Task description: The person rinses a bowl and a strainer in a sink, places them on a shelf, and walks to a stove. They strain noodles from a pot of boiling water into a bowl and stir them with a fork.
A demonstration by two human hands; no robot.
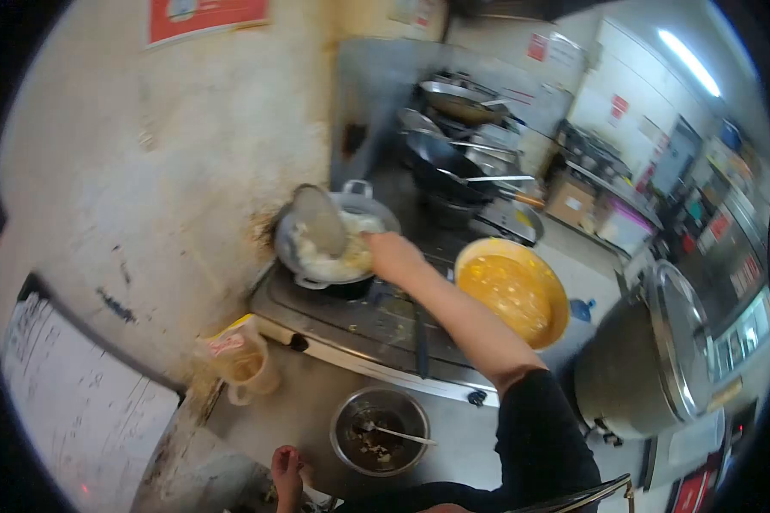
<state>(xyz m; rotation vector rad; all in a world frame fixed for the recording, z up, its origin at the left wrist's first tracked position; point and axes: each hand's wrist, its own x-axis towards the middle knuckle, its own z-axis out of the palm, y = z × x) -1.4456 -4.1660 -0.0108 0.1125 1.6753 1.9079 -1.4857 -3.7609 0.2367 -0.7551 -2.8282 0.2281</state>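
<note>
My right hand (pixel 391 256) is closed at the right side of a two-handled metal pot (pixel 357 198) on the stove. A round strainer (pixel 318 221) is tilted over the pale food (pixel 316 256) in that pot; whether my fingers hold its handle is hard to make out. Low in the view, my left hand (pixel 288 466) has its fingers curled, left of a steel bowl (pixel 380 394) with dark contents and a spoon (pixel 406 436). Beyond my right forearm stands a yellow-rimmed bowl (pixel 559 291) of orange-yellow liquid.
A jug (pixel 263 376) with a bag in it stands by the wall. Woks (pixel 441 158) sit at the back of the stove. At the right is a large lidded pot (pixel 629 368). A written-on whiteboard (pixel 77 402) is at the lower left.
</note>
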